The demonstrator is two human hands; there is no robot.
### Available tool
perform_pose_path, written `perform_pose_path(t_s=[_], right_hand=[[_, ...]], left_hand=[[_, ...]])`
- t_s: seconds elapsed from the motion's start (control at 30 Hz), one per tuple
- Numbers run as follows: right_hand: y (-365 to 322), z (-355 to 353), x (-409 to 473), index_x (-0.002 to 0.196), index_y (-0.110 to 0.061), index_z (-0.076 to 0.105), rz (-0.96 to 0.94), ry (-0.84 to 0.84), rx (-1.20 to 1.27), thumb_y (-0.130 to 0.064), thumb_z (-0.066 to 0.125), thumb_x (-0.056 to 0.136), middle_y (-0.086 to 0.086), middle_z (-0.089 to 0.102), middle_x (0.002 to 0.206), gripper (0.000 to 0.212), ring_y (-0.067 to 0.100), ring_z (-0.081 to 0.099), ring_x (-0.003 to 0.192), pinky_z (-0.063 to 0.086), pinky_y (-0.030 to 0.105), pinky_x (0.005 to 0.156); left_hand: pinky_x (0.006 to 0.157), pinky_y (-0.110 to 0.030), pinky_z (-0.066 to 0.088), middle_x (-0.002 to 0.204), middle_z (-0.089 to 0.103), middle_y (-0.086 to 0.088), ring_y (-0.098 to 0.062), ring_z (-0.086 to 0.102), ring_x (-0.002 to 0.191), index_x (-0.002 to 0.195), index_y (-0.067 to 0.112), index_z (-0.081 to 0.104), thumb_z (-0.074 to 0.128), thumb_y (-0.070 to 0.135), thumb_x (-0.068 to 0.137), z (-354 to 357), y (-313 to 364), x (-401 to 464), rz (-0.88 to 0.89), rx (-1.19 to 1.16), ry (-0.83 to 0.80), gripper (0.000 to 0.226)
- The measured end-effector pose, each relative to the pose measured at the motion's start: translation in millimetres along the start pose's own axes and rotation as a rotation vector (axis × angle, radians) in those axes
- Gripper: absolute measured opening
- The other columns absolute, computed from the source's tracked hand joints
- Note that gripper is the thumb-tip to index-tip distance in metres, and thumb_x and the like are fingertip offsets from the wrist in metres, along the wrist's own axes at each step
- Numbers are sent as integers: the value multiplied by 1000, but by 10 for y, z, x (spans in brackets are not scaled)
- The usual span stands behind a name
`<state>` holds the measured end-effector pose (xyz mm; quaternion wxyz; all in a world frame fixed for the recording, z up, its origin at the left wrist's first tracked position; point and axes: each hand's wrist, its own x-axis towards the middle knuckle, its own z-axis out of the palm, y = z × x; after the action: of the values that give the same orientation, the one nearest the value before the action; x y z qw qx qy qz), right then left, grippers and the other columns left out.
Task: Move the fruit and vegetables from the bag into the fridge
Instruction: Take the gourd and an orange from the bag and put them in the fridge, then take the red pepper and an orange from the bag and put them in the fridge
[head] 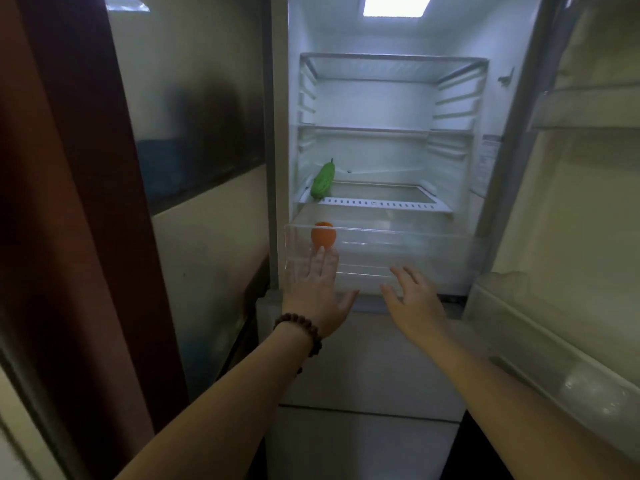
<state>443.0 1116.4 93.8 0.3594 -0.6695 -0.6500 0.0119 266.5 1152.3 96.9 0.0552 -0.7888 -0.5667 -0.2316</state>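
Observation:
The fridge stands open in front of me, lit from above. A green bumpy gourd (pixel 322 181) leans at the left end of the lowest shelf (pixel 381 203). Below it, a clear drawer (pixel 398 251) is pulled partly out, with an orange fruit (pixel 323 235) at its left end. My left hand (pixel 318 289), fingers spread and a bead bracelet on the wrist, lies flat against the drawer's front just below the orange fruit. My right hand (pixel 414 303) is open too, fingers at the drawer's lower front. Neither hand holds anything. The bag is not in view.
The fridge door (pixel 568 237) hangs open on the right, its clear door bins (pixel 554 358) close to my right forearm. Two upper shelves (pixel 381 129) hold nothing. A lower closed compartment front (pixel 367 362) lies under my arms. A dark wooden frame (pixel 86 237) stands left.

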Motion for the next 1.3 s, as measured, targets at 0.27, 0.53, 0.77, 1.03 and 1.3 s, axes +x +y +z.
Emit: perform_pose_path(t_s=[0.27,0.53,0.77,1.03,1.3], right_hand=[[-55,31,-859,132,-8,52,85,78,-90,-48,38,89,18,46,139,60,36,40,130,33,44,108],[-125,-238,-2135,134,-9,49,319,107,-266,-46,38,90,19,42,143,59,37,34,133,29,48,110],[-43,-739,-3411,130,-15,52,567,176,-408,-52,28,89,16,48,138,61,34,43,127,37,49,105],[-34,-1464,-5068,141,-18,40,908,292,-557,-51,28,93,12,33,150,59,27,23,142,17,43,117],[-482,-2218,-7162,145,-24,29,1275,464,-641,-48,37,95,5,23,155,56,22,12,144,14,39,118]], left_hand=[[117,-48,2,159,5,-1,-19,1,145,150,24,1,27,63,90,84,-29,-611,72,-27,-57,76],[116,-46,6,157,13,-2,-22,9,144,150,22,2,23,64,89,225,220,-1462,266,-121,-157,77],[117,-46,4,158,8,-1,-21,4,145,150,22,0,22,65,90,256,909,-2289,501,-246,-303,77],[117,-46,9,157,17,-2,-21,9,144,150,23,10,28,63,89,44,2062,-3471,843,-393,-358,75],[117,-44,7,158,12,0,-19,5,145,150,23,7,26,63,90,-482,3154,-5319,1217,-464,-469,74]])
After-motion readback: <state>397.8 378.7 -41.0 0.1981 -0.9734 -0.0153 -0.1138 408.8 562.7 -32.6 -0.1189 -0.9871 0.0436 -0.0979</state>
